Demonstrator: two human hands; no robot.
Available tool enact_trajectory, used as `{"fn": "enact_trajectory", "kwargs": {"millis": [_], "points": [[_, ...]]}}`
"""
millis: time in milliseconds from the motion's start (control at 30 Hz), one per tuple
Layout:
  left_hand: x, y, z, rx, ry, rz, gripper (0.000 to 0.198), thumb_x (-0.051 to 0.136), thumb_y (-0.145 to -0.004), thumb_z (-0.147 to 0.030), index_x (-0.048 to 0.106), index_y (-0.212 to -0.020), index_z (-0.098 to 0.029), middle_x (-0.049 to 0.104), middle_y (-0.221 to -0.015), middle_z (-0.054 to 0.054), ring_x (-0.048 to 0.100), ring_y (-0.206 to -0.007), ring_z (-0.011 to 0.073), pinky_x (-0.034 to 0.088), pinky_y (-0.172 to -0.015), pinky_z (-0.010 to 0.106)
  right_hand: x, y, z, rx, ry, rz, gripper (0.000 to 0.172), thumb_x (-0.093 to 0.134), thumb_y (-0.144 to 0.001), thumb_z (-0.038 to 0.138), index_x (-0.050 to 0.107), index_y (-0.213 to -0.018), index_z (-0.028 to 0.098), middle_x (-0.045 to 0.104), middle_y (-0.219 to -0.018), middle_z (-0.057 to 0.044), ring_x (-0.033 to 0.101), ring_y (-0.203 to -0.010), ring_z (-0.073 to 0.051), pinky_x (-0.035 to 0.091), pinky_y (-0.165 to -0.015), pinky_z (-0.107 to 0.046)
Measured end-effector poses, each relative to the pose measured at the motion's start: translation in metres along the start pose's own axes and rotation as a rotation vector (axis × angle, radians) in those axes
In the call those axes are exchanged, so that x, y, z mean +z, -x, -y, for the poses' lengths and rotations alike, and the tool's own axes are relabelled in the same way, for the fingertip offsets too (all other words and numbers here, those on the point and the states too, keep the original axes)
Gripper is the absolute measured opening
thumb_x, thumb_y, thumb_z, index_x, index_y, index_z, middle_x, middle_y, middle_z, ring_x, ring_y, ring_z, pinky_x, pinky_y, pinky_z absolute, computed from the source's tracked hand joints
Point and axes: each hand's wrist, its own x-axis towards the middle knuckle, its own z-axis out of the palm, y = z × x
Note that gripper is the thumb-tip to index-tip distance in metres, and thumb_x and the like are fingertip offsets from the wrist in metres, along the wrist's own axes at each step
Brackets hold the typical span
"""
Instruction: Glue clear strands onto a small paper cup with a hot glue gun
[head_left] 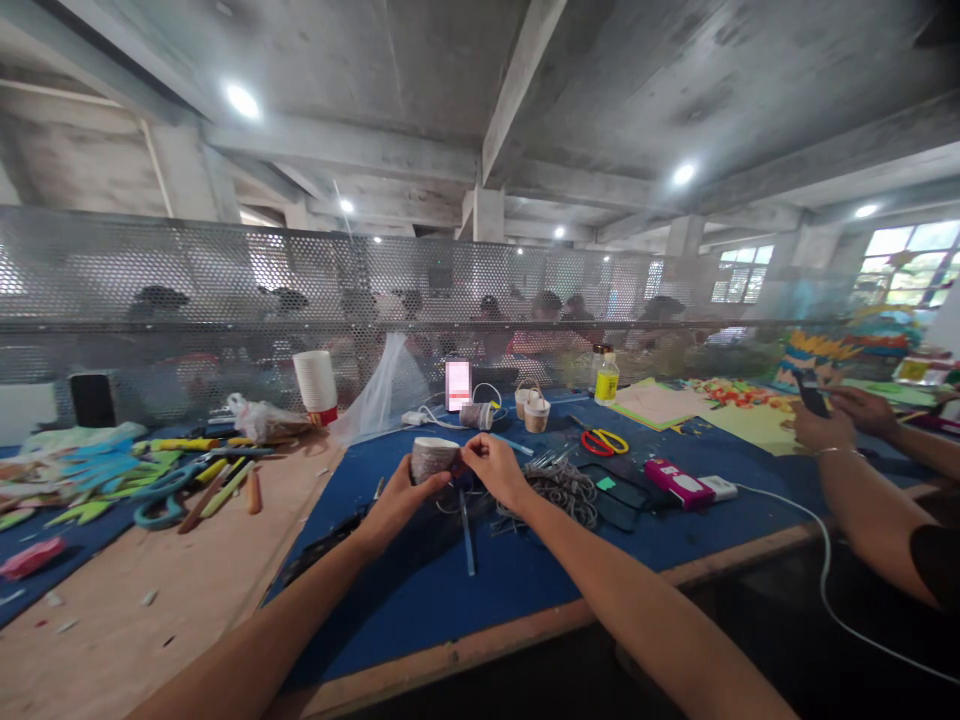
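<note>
My left hand holds a cup with grey string around it. The cup is up over the blue table, right in front of me. My right hand is beside the cup, finger and thumb close together, but I can't tell if they pinch something. A heap of string lies near my right wrist. A clear stick lies below my hands. Past them stand two little cups and a lit phone.
</note>
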Motion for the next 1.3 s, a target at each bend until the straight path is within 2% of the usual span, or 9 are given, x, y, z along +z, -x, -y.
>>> {"fn": "enact_trajectory", "kwargs": {"millis": [267, 467, 667, 867, 1067, 1300], "points": [[0.001, -0.001, 0.001, -0.004, 0.029, -0.014, 0.071, 0.092, -0.064, -0.053, 0.064, -0.118, -0.016, 0.076, -0.109, 0.015, 0.073, -0.098, 0.0328, 0.057, -0.088, 0.044, 0.0, 0.0, -0.001, 0.014, -0.017, 0.005, 0.017, 0.065, -0.089, 0.035, 0.067, -0.082, 0.02, 0.074, -0.079, -0.002, 0.07, -0.077, -0.019, 0.053, -0.075, -0.028], [-0.002, -0.002, -0.001, 0.031, -0.033, -0.035, 0.069, 0.091, -0.064, -0.054, 0.07, -0.115, -0.014, 0.077, -0.103, 0.014, 0.072, -0.098, 0.0345, 0.053, -0.092, 0.045, 0.0, 0.001, 0.003, 0.008, -0.031, 0.012, 0.019, 0.066, -0.089, 0.037, 0.069, -0.084, 0.019, 0.074, -0.081, -0.003, 0.07, -0.075, -0.018, 0.052, -0.073, -0.028], [-0.004, -0.003, 0.0, 0.028, -0.059, -0.091, 0.073, 0.093, -0.061, -0.052, 0.066, -0.118, -0.015, 0.076, -0.11, 0.015, 0.072, -0.102, 0.0344, 0.054, -0.091, 0.042, -0.001, 0.002, 0.007, 0.02, -0.012, 0.001, 0.02, 0.068, -0.089, 0.038, 0.07, -0.083, 0.019, 0.075, -0.081, -0.002, 0.07, -0.075, -0.018, 0.052, -0.073, -0.028], [-0.002, -0.002, 0.0, 0.006, -0.051, -0.027, 0.074, 0.087, -0.069, -0.057, 0.061, -0.123, -0.014, 0.075, -0.112, 0.016, 0.072, -0.103, 0.0334, 0.054, -0.093, 0.043, -0.001, 0.005, 0.012, 0.02, 0.001, 0.008, 0.019, 0.069, -0.09, 0.037, 0.07, -0.082, 0.019, 0.075, -0.078, -0.003, 0.072, -0.074, -0.019, 0.052, -0.071, -0.027], [0.0, -0.003, 0.002, -0.021, -0.006, -0.073, 0.072, 0.09, -0.064, -0.06, 0.064, -0.116, -0.016, 0.076, -0.104, 0.013, 0.074, -0.097, 0.0336, 0.056, -0.088, 0.044, -0.001, 0.008, 0.016, 0.01, -0.022, 0.028, 0.02, 0.068, -0.092, 0.037, 0.07, -0.082, 0.02, 0.076, -0.077, -0.003, 0.074, -0.075, -0.019, 0.054, -0.072, -0.028], [-0.001, -0.006, 0.009, -0.02, 0.053, -0.057, 0.066, 0.088, -0.068, -0.058, 0.065, -0.115, -0.017, 0.076, -0.102, 0.011, 0.074, -0.094, 0.0302, 0.057, -0.085, 0.042, -0.001, 0.009, 0.017, 0.022, -0.072, 0.047, 0.02, 0.068, -0.092, 0.037, 0.069, -0.081, 0.02, 0.076, -0.074, -0.003, 0.075, -0.073, -0.02, 0.054, -0.071, -0.028]]}}
